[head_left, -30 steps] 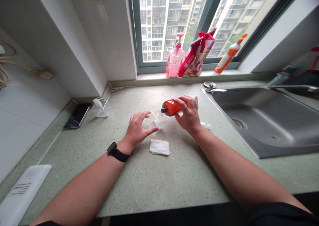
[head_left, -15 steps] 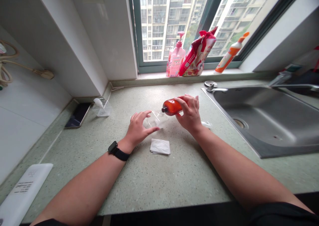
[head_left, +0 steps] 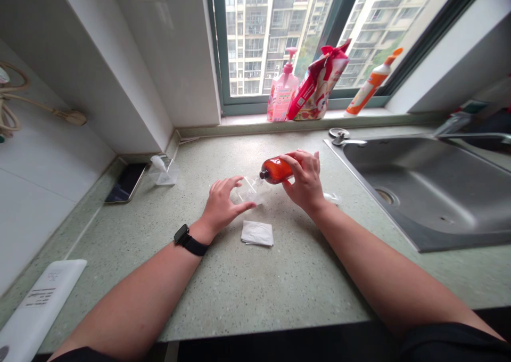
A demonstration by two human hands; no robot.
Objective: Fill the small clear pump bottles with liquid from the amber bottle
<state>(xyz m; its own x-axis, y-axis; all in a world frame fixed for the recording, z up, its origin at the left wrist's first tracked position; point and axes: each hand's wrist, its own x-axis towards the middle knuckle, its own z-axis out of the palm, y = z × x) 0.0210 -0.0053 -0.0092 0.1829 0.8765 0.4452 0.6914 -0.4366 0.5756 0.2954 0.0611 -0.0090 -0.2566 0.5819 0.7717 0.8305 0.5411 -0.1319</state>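
My right hand (head_left: 302,178) is wrapped round an amber-red bottle (head_left: 276,170), tilted nearly flat with its dark, uncapped mouth to the left. Just below that mouth is the neck of a clear, square-sided plastic bottle (head_left: 250,190). Thumb and fingers of my left hand (head_left: 225,199) hold this clear bottle from its left side. Whether the two mouths touch, or liquid is running between them, I cannot tell. In front of the clear bottle a folded white tissue (head_left: 257,233) lies on the counter. A small clear and white piece (head_left: 332,198) shows partly behind my right wrist.
On the counter (head_left: 223,293) at left are a phone (head_left: 125,183), a clear container with a white top (head_left: 163,173) and a white flat device (head_left: 43,306). A steel sink (head_left: 431,191) is at right. A pink pump bottle (head_left: 282,96), red bag (head_left: 319,85) and orange-white bottle (head_left: 369,90) line the sill.
Both hands keep nearly the same pose, the amber-red bottle still tilted at the clear bottle's neck. The whole view has shifted very slightly.
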